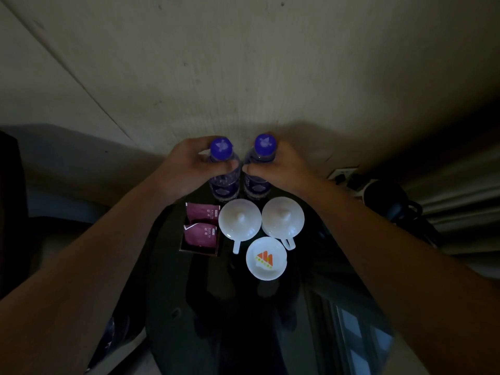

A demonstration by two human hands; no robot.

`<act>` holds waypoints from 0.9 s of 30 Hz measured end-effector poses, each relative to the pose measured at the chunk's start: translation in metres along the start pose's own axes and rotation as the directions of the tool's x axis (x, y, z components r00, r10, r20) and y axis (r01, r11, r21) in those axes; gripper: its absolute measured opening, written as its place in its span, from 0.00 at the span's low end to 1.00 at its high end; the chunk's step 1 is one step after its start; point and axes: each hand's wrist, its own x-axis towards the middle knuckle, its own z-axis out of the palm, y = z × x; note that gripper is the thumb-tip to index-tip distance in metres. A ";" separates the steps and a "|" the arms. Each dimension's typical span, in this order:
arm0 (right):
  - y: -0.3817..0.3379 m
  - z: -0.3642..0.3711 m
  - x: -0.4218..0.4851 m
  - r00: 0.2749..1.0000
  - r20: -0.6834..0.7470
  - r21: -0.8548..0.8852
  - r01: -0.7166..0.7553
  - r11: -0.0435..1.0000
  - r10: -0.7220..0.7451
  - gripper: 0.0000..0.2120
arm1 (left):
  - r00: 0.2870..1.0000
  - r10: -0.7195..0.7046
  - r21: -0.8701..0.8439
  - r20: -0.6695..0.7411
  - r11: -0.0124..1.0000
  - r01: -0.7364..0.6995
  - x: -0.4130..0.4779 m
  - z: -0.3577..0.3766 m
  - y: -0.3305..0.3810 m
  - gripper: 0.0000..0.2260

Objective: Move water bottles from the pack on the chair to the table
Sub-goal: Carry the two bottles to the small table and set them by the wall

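Two hands, two bottles, two lidded cups, one dish.

Dark, shiny bench, seen from above, set against a pale wall. At the far edge, two water bottles with purple caps, upright and just beside each other; hard to tell whether touching the top. Nearer, two white cups with lids, side by side, handles toward the viewer. Left of the cups, a small dark tray holding two purple tea bags. Nearest of all, a little white dish with an orange mark.
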 end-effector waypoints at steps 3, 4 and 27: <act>-0.001 0.002 0.000 1.000 0.000 0.001 -0.003 1.000 0.003 0.12 | 1.000 0.006 -0.009 -0.010 1.000 -0.006 -0.002 -0.002 -0.004 0.09; -0.001 0.003 0.000 1.000 0.004 0.002 -0.003 1.000 0.003 0.12 | 1.000 0.006 -0.006 -0.013 1.000 -0.006 -0.002 -0.002 -0.004 0.09; -0.017 -0.007 -0.019 0.997 -0.046 0.092 -0.064 0.994 0.068 0.20 | 0.993 -0.096 -0.136 0.067 0.985 0.105 -0.009 -0.008 0.017 0.16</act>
